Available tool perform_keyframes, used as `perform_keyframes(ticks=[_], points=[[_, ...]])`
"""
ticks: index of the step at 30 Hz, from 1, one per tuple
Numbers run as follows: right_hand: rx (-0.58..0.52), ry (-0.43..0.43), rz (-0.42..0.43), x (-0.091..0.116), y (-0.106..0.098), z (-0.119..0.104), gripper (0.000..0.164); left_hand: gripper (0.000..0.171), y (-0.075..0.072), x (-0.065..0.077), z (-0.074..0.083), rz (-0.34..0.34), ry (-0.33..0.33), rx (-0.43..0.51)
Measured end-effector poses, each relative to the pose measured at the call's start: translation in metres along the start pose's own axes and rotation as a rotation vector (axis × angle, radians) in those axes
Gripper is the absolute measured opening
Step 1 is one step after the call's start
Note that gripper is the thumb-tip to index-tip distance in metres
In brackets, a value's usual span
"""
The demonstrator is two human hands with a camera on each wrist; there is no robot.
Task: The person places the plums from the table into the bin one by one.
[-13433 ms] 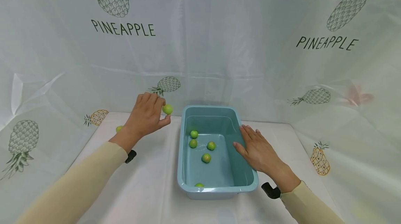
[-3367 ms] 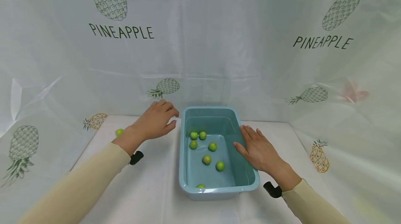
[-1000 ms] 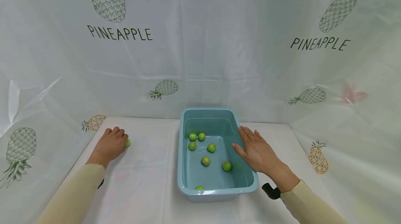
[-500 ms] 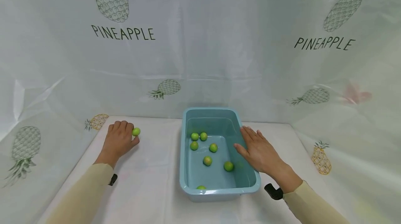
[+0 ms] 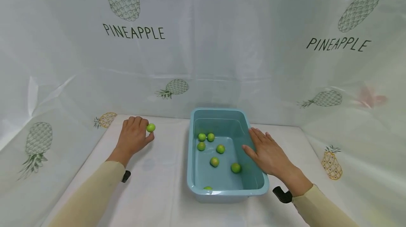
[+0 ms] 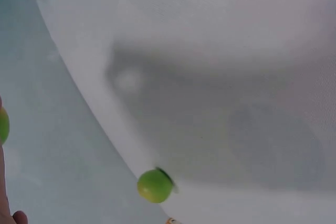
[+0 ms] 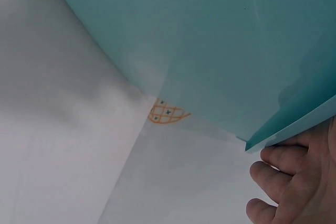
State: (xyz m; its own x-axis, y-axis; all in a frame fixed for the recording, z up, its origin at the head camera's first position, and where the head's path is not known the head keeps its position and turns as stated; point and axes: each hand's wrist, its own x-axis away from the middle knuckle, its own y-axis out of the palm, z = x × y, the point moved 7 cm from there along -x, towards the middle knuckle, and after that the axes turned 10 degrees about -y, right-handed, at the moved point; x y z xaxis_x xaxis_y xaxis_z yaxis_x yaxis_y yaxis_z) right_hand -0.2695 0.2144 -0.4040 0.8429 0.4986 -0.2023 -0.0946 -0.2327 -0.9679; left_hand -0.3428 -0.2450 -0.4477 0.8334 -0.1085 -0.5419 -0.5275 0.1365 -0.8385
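Observation:
In the head view my left hand (image 5: 134, 137), at the table's left side, pinches a small round green fruit (image 5: 151, 128) between thumb and fingers. In the left wrist view that held fruit (image 6: 3, 125) shows only at the left edge. A second green fruit (image 6: 155, 185) lies on the white cloth there; in the head view it does not show. The light-blue plastic basin (image 5: 228, 192) stands in the middle with several green fruits (image 5: 214, 161) scattered on its floor. My right hand (image 5: 269, 156) rests on the basin's right rim (image 7: 294, 121), fingers extended, thumb over the inner side.
A white cloth covers the tabletop (image 5: 158, 188). Behind and at both sides rises a pale sheet (image 5: 228, 57) printed with pineapples, meeting the table's back edge just beyond the basin. The basin's raised walls (image 5: 191, 149) face the left hand.
Across the earlier frames, more fruits come to lie in the basin. The left hand has gone back left, taken another fruit and raised it rightward. The right hand stays on the rim.

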Motion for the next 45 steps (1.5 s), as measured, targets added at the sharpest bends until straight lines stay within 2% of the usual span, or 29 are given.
perform_keyframes(ticks=[3, 5, 8, 13, 17, 22, 28, 38, 41, 45], points=[[-0.001, 0.001, 0.005, 0.002, -0.001, 0.003, 0.076, 0.042, -0.002, -0.004, 0.008, 0.0, 0.003, -0.01], [-0.002, 0.002, 0.006, 0.004, -0.001, 0.004, 0.076, 0.043, -0.006, -0.007, 0.013, 0.025, 0.022, -0.015], [-0.006, 0.004, 0.006, 0.006, -0.001, 0.006, 0.076, 0.043, -0.016, -0.011, 0.02, 0.098, 0.075, -0.008], [-0.021, -0.003, 0.011, 0.003, 0.0, 0.004, 0.076, 0.044, -0.04, -0.016, 0.031, 0.258, 0.188, 0.005], [-0.03, -0.016, 0.016, 0.0, 0.001, 0.001, 0.076, 0.045, -0.057, -0.02, 0.04, 0.372, 0.247, 0.034], [-0.026, -0.026, 0.022, -0.001, 0.0, -0.001, 0.076, 0.042, -0.071, -0.029, 0.055, 0.461, 0.29, 0.097], [-0.026, -0.034, 0.03, 0.0, 0.0, 0.0, 0.075, 0.04, -0.085, -0.036, 0.078, 0.53, 0.334, 0.132], [-0.023, -0.03, 0.048, 0.0, -0.001, 0.001, 0.074, 0.039, -0.098, -0.04, 0.123, 0.564, 0.472, 0.174], [-0.022, -0.026, 0.045, 0.001, 0.0, 0.001, 0.074, 0.039, -0.097, -0.04, 0.136, 0.533, 0.512, 0.165], [-0.021, -0.024, 0.04, 0.001, 0.0, 0.001, 0.074, 0.04, -0.093, -0.042, 0.151, 0.407, 0.55, 0.134]])
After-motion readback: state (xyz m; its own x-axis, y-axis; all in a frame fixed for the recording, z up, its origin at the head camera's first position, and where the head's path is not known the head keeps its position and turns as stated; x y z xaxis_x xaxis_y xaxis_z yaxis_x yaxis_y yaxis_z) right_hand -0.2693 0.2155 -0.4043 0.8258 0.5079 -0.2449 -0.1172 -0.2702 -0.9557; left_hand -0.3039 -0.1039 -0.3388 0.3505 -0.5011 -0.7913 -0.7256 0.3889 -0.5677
